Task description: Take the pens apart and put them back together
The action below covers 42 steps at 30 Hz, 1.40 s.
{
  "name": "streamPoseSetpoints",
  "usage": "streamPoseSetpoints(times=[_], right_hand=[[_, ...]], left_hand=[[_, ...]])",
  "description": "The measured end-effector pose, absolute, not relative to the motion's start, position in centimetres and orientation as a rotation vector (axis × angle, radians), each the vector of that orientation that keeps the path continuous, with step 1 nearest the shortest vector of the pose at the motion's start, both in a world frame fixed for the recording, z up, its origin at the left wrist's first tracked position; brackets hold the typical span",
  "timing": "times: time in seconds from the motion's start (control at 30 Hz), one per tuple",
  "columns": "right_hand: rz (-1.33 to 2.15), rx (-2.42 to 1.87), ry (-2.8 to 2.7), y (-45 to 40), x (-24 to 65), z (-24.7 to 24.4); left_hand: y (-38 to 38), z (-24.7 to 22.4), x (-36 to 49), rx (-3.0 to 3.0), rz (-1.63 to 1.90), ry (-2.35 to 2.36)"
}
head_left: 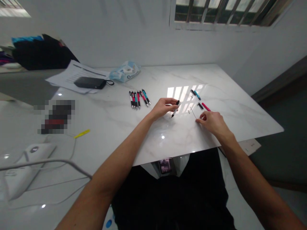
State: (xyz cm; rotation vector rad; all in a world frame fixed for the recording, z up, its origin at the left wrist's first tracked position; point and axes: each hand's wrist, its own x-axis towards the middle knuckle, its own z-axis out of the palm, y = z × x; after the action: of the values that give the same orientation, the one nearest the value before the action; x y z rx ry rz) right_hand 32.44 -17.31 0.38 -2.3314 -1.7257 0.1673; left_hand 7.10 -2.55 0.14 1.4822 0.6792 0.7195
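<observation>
My left hand (164,107) is closed on a white and black pen (175,111), held tilted above the table between thumb and fingers. My right hand (213,122) pinches the near end of a thin pen refill (193,113), which points up and left. Just beyond that hand lie loose pen parts: a red barrel (206,107), a blue barrel (197,95) and black grip pieces (200,106). Tiny pieces near the refill are too small to name. Left of my left hand, several click pens (138,100) in red, blue, white and black lie in a row.
The white marble-patterned table (115,124) ends close to my lap. At its back left are papers (72,75), a black case with a strap (90,82) and a blue-white packet (125,71). A yellow tag (82,133) and a white device (28,169) with cables sit at left.
</observation>
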Motion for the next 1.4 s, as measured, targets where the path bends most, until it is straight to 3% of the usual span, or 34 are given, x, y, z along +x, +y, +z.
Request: streamPoseSetpoints(times=[0.57, 0.9, 1.4], right_hand=[[0.082, -2.357, -1.674, -13.5, 31.6, 0.9], [0.533, -1.456, -1.439, -11.3, 29.5, 3.1], [0.725, -1.249, -1.27, -10.6, 26.8, 2.9]], left_hand=[[-2.2, -0.2, 7.2, 1.485, 0.723, 0.683], [-2.3, -0.2, 7.0, 1.495, 0.719, 0.658], [-2.4, -0.2, 7.0, 1.511, 0.729, 0.593]])
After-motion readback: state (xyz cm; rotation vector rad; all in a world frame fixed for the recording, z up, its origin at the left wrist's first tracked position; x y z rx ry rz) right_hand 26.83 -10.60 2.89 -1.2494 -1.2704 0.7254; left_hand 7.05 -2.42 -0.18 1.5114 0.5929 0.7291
